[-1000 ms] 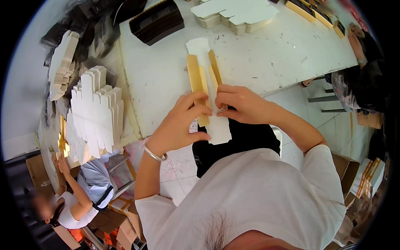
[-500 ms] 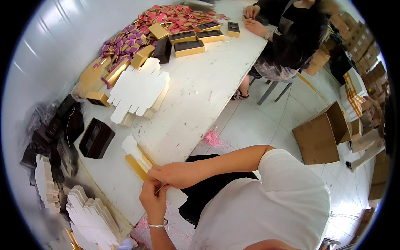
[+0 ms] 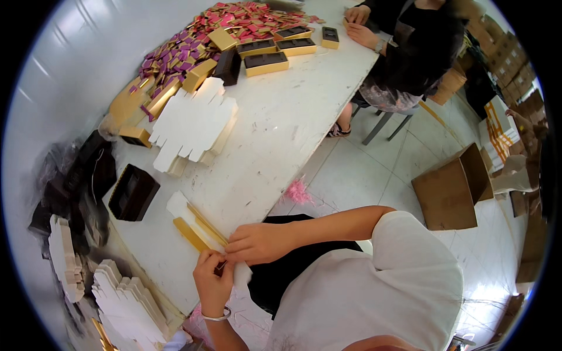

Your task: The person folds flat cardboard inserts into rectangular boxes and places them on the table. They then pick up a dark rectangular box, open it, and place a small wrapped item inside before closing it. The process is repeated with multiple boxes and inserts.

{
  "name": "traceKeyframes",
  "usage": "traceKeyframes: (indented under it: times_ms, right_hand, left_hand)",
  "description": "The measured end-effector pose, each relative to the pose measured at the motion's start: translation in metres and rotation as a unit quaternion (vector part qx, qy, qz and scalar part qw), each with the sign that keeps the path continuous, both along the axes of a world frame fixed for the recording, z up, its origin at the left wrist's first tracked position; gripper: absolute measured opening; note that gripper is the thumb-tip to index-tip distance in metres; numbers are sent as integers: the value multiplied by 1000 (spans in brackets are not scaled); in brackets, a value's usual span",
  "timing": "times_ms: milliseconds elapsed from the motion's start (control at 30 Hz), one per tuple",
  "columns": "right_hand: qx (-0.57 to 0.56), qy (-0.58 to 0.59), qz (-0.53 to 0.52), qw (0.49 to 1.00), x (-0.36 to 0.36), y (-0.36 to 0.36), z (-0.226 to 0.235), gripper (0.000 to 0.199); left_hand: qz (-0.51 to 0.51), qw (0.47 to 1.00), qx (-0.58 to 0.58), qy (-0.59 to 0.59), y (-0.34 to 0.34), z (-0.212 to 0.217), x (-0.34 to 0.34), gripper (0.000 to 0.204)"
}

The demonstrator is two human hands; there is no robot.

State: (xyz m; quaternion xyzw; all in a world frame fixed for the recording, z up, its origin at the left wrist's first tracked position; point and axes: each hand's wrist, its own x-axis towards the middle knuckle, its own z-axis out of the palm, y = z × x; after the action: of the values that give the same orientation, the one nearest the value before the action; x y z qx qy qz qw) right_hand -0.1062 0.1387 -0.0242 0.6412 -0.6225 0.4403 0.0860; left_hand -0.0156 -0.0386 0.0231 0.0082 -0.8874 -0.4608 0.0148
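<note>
Still folding the white and gold box blank (image 3: 196,225) at the tabletop (image 3: 281,134) edge.
Both hands pinching its near end, left hand (image 3: 213,284) under, right hand (image 3: 257,243) on top; blank staying put, only the view swinging round.

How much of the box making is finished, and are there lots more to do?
Some looks done: finished gold boxes with dark trays sit at the table's far end. Right now the left hand and right hand pinch one white-and-gold box blank at the near edge. Plenty seems left: a stack of flat white blanks waits mid-table, another stack sits by the left hand.
</note>
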Motion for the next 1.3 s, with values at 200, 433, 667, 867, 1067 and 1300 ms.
traceKeyframes:
  times_ms: [200,433,667,867,1067,1300]
  right_hand:
    - [-31,-194,17,980,-4,-15,3,9]
    - [9,-250,-40,967,4,-15,16,23]
    - [-24,-188,-81,979,7,-21,20,27]
    - [49,-61,-112,991,6,-15,13,22]
    - [155,150,-135,967,9,-12,21,17]
    - [296,-54,-69,951,1,-19,33,16]
  left_hand:
    - [-26,931,339,-134,-26,11,1,28]
    - [-11,999,38,20,-3,-8,11,50]
    - [30,981,147,125,4,-25,8,43]
    - [97,991,34,90,9,-15,15,27]
    - [73,956,-171,226,12,-24,18,11]
    - [10,974,-214,69,8,6,7,8]
